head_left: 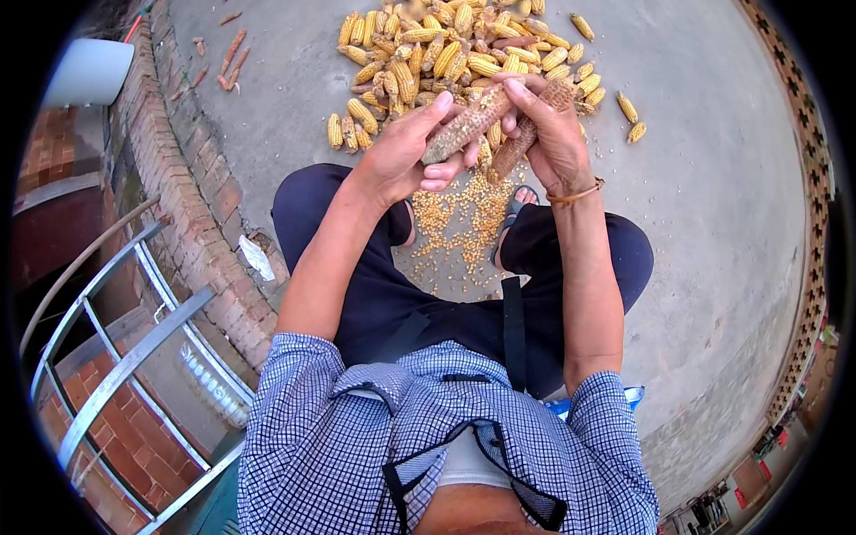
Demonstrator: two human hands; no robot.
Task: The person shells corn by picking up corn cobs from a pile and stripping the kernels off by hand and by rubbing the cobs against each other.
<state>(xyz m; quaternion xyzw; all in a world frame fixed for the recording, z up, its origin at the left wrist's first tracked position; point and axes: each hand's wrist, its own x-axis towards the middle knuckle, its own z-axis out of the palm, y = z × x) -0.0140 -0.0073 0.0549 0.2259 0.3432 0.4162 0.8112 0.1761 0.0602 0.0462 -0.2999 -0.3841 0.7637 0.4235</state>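
My left hand (401,152) is closed around the lower end of a mostly stripped corn cob (466,127), held at a slant above the ground. My right hand (555,138) has its thumb on the upper end of that cob. A second, bare reddish-brown cob (513,153) is also gripped in the right hand, pointing down between its fingers. Some right fingers are hidden behind the cobs. Loose yellow kernels (459,223) lie scattered on the ground between my feet. Just beyond my hands is a heap of yellow ears of corn (406,80).
Several bare cobs (234,58) lie on the concrete (713,178) at the far left. A low brick edging (178,169) runs along that side, near a metal frame (98,401) and a white cylindrical object (89,73). A few ears (628,108) lie right of the heap.
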